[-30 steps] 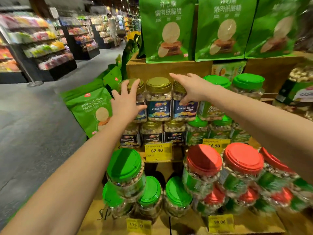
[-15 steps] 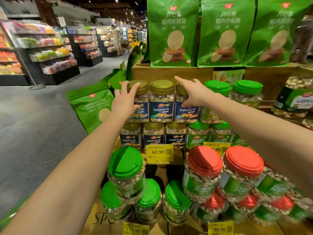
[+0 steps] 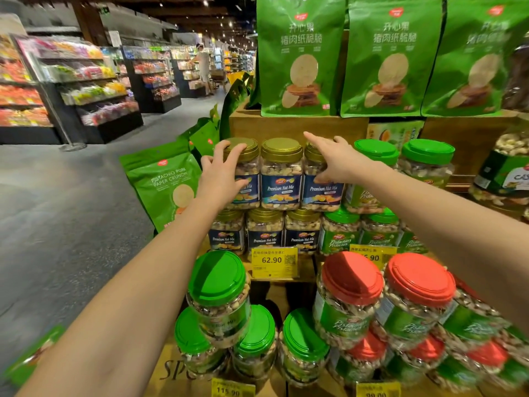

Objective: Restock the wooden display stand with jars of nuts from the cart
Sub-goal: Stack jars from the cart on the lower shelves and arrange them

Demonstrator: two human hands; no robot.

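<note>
1. Both hands work the top row of three clear plastic jars of Premium Nut Mix, gold-lidded and blue-labelled, on the tiered wooden display stand. A second ago the left hand lay flat against the left gold-lidded jar. Now its fingers curl over the lid rim and its thumb presses the label, so it is clamped on that jar.
2. The right hand lies across the lid of the right gold-lidded jar. Its fingers are nearly straight and its thumb is against the jar's front; it appears to rest there rather than grip. The middle gold-lidded jar stands untouched between the two.
3. The shift from steadying to gripping suggests the row is being squared up or one jar reseated, not a fresh jar fetched. The cart is not in view.
4. The three jars stand on the lids of a lower row of matching jars, which is narrow footing. The wooden crate wall runs close behind them. A green-lidded pistachio jar sits just beside the right jar.
5. The left jar is at the row's left end. A green pistachio-pork snack pouch leans beside it, and beyond that is the grey aisle floor, so a push leftward risks a fall.
6. There is free room above the gold lids, below the tall green snack bags. The front tier is packed with large green-lidded jars and large red-lidded jars.
</note>
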